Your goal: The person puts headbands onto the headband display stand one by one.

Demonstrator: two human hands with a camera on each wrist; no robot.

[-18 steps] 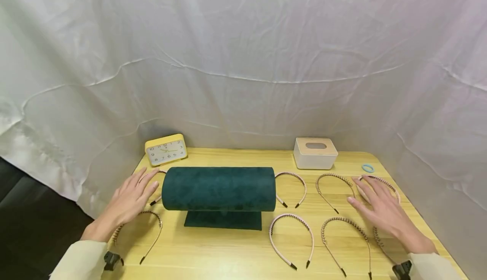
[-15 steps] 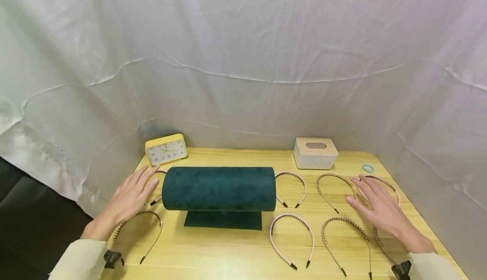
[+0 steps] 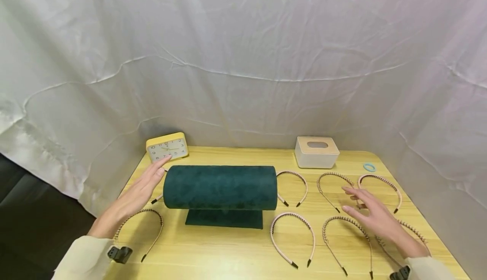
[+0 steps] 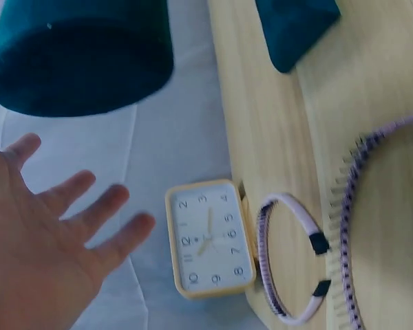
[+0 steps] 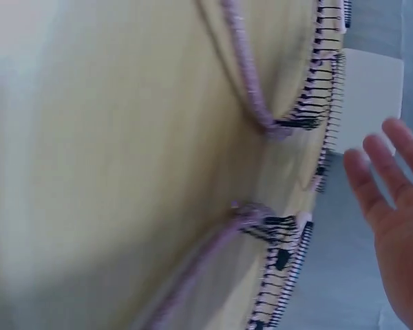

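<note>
My left hand (image 3: pixel 133 195) hovers with fingers extended beside the left end of a dark green velvet roll stand (image 3: pixel 220 187). In the left wrist view, the spread fingers of the left hand (image 4: pixel 55 254) hold nothing, below the roll's round end (image 4: pixel 82 69). A pink headband (image 4: pixel 263 254) lies partly behind that hand and the roll. Over on the right, my right hand (image 3: pixel 374 216) hangs above the headbands, fingers loosely extended and nothing in them. Below it sit a braided headband (image 3: pixel 346 219) and another braided headband (image 3: pixel 414 230), partly covered by the forearm.
A yellow clock (image 3: pixel 167 148) stands at the back left, a white tissue box (image 3: pixel 316 153) at the back right. Near the right edge lies a blue ring (image 3: pixel 369 167). More headbands, such as a pink headband (image 3: pixel 292 215), lie right of the roll. Pale curtains (image 3: pixel 243 102) enclose the table.
My left hand has shifted up and right toward the roll, turning onto its edge. The right hand has moved slightly down and left, uncovering the pink headband at the far right.
</note>
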